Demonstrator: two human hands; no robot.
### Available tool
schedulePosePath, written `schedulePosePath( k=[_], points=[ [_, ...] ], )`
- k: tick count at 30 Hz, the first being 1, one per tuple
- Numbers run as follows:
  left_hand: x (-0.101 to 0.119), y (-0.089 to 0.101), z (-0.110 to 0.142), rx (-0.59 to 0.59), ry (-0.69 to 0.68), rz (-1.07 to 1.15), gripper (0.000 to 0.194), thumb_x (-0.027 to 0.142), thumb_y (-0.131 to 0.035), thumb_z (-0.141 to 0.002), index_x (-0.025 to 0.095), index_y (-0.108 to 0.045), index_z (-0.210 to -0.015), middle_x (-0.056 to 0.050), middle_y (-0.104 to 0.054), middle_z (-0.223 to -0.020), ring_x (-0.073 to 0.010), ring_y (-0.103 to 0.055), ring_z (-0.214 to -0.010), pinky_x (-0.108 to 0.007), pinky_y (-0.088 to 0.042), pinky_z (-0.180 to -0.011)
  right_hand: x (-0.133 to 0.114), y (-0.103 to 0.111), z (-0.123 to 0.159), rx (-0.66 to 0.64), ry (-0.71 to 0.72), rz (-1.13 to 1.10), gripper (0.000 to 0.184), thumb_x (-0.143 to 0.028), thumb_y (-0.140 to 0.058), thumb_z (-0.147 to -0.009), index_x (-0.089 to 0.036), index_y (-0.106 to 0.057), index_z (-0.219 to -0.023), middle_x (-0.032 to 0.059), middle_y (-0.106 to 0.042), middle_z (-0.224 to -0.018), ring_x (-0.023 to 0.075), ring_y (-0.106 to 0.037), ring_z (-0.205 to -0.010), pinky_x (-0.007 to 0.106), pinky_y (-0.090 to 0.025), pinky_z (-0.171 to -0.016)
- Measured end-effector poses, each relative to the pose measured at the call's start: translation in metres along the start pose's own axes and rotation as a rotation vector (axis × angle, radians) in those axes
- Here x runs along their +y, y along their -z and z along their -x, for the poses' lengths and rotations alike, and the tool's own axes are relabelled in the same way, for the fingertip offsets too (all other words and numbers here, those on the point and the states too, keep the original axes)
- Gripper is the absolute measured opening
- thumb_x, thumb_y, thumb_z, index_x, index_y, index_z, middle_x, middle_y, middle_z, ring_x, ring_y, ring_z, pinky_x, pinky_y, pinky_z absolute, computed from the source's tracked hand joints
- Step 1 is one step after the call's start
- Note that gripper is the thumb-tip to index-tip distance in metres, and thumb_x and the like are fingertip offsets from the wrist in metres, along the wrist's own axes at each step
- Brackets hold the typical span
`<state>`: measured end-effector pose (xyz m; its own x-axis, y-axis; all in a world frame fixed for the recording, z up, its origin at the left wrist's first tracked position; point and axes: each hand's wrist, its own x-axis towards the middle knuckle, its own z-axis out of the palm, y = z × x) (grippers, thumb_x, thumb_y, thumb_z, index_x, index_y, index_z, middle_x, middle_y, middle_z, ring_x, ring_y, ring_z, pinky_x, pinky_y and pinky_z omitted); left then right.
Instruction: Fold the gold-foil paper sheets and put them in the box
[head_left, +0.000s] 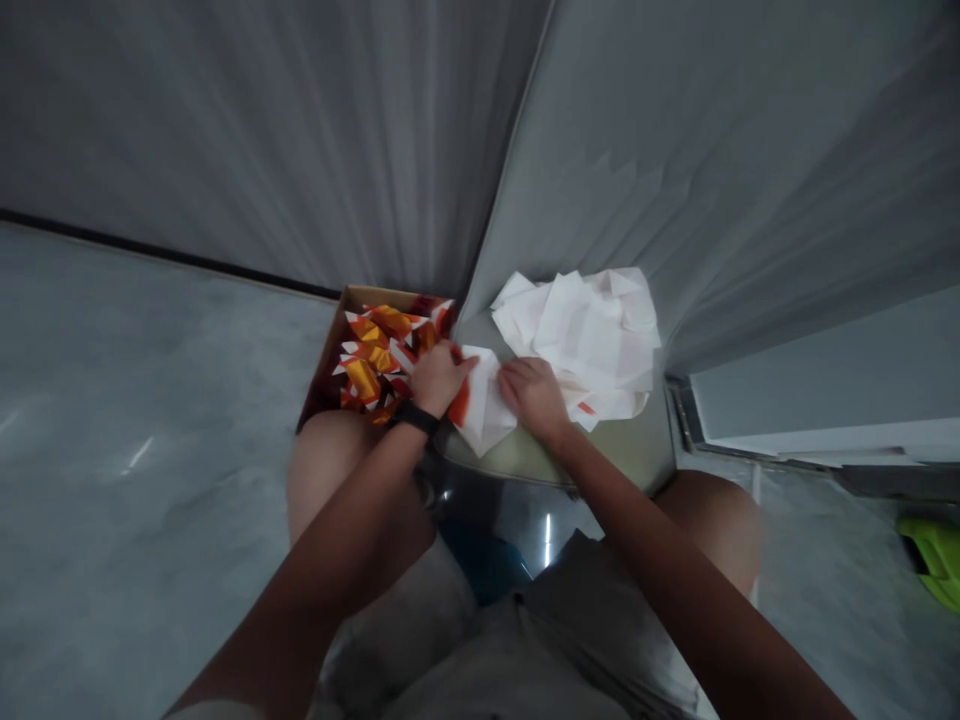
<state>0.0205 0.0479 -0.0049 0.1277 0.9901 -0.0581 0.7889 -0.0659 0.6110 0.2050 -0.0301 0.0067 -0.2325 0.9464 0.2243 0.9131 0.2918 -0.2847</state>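
A small white paper sheet (489, 418) with an orange-red patch lies on the stool seat (517, 462) between my hands. My left hand (436, 380), with a dark band on its wrist, has its fingers curled at the sheet's left edge, thumb over the paper. Curled fingers of my right hand (536, 398) pinch the sheet's right edge. Just left of my left hand is an open cardboard box (321, 378) holding several shiny gold, orange and white wrapped pieces (365, 380). A loose pile of white papers (592, 335) lies beyond my right hand.
Grey curtains (300, 130) hang close behind the box and stool. My knees flank the seat. Grey floor (150, 420) stretches to the left. A bright green object (934, 560) is at the far right, near a pale panel (825, 380).
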Motion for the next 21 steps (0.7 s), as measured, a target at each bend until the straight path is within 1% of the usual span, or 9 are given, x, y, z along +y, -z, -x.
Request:
schedulePosePath(
  k=[2,4,6,8,10,13,16,18,21],
  points=[
    [-0.001,-0.001,0.001,0.013,-0.005,0.020,0.035,0.052,-0.070,-0.089,0.020,-0.068,-0.104,-0.010,-0.074,-0.096,-0.0283,-0.069,-0.097,-0.036,-0.050,-0.086,0.004,0.001,-0.011,-0.004,-0.003,-0.009,0.035,-0.029,-0.044,-0.105,-0.017,-0.076,-0.116,0.0131,-0.075,-0.118,0.0296,-0.062,-0.116,0.049,-0.046,-0.106],
    [-0.001,-0.002,0.004,0.043,-0.010,0.037,0.035,0.050,-0.071,-0.088,0.020,-0.067,-0.104,-0.010,-0.072,-0.097,-0.0280,-0.068,-0.098,-0.037,-0.050,-0.087,0.008,0.001,-0.021,-0.026,0.031,-0.027,0.034,-0.023,-0.047,-0.103,-0.016,-0.074,-0.122,0.0134,-0.072,-0.126,0.0282,-0.062,-0.119,0.046,-0.048,-0.107],
    [0.001,-0.003,0.007,0.100,-0.011,0.050,0.034,0.047,-0.074,-0.087,0.020,-0.065,-0.105,-0.011,-0.068,-0.105,-0.0282,-0.067,-0.101,-0.037,-0.050,-0.090,0.013,-0.001,-0.027,-0.076,0.099,-0.023,0.036,-0.016,-0.048,-0.100,-0.013,-0.070,-0.128,0.0145,-0.068,-0.136,0.0269,-0.061,-0.126,0.044,-0.047,-0.111],
    [0.003,-0.004,0.009,0.152,-0.002,0.066,0.037,0.044,-0.077,-0.085,0.020,-0.063,-0.109,-0.013,-0.063,-0.116,-0.0285,-0.065,-0.105,-0.038,-0.050,-0.092,0.018,-0.004,-0.026,-0.127,0.169,0.000,0.039,-0.013,-0.048,-0.098,-0.011,-0.068,-0.132,0.0155,-0.064,-0.142,0.0272,-0.056,-0.135,0.045,-0.044,-0.116],
    [0.003,-0.005,0.009,0.162,0.017,0.091,0.040,0.044,-0.079,-0.084,0.020,-0.062,-0.110,-0.014,-0.059,-0.118,-0.0285,-0.064,-0.106,-0.039,-0.050,-0.093,0.023,-0.007,-0.021,-0.139,0.207,0.017,0.041,-0.014,-0.048,-0.100,-0.011,-0.064,-0.138,0.0160,-0.059,-0.148,0.0278,-0.049,-0.144,0.049,-0.041,-0.120],
    [-0.001,-0.007,0.005,0.134,0.023,0.117,0.038,0.046,-0.078,-0.083,0.020,-0.062,-0.106,-0.012,-0.059,-0.113,-0.0275,-0.063,-0.103,-0.040,-0.050,-0.094,0.031,-0.009,-0.013,-0.150,0.245,0.027,0.046,-0.018,-0.043,-0.104,-0.012,-0.055,-0.147,0.0163,-0.051,-0.155,0.0271,-0.040,-0.151,0.052,-0.036,-0.123],
    [-0.008,-0.008,-0.001,0.110,0.004,0.137,0.036,0.049,-0.077,-0.083,0.020,-0.062,-0.099,-0.010,-0.061,-0.107,-0.0254,-0.061,-0.101,-0.039,-0.049,-0.094,0.038,-0.009,-0.011,-0.175,0.288,0.022,0.048,-0.019,-0.040,-0.105,-0.011,-0.049,-0.152,0.0159,-0.047,-0.158,0.0261,-0.036,-0.153,0.051,-0.034,-0.125],
    [-0.013,-0.008,-0.004,0.090,-0.015,0.161,0.036,0.049,-0.078,-0.083,0.020,-0.062,-0.097,-0.008,-0.062,-0.100,-0.0238,-0.060,-0.100,-0.037,-0.049,-0.094,0.042,-0.006,-0.011,-0.171,0.306,0.001,0.047,-0.021,-0.040,-0.106,-0.011,-0.049,-0.152,0.0154,-0.047,-0.158,0.0254,-0.035,-0.154,0.050,-0.035,-0.125],
    [-0.016,-0.006,-0.005,0.068,-0.063,0.183,0.029,0.046,-0.075,-0.086,0.020,-0.063,-0.094,-0.005,-0.063,-0.093,-0.0226,-0.059,-0.098,-0.036,-0.049,-0.093,0.045,-0.001,-0.011,-0.176,0.321,-0.018,0.045,-0.023,-0.042,-0.107,-0.016,-0.052,-0.150,0.0122,-0.050,-0.157,0.0240,-0.037,-0.153,0.050,-0.037,-0.124]
  ],
)
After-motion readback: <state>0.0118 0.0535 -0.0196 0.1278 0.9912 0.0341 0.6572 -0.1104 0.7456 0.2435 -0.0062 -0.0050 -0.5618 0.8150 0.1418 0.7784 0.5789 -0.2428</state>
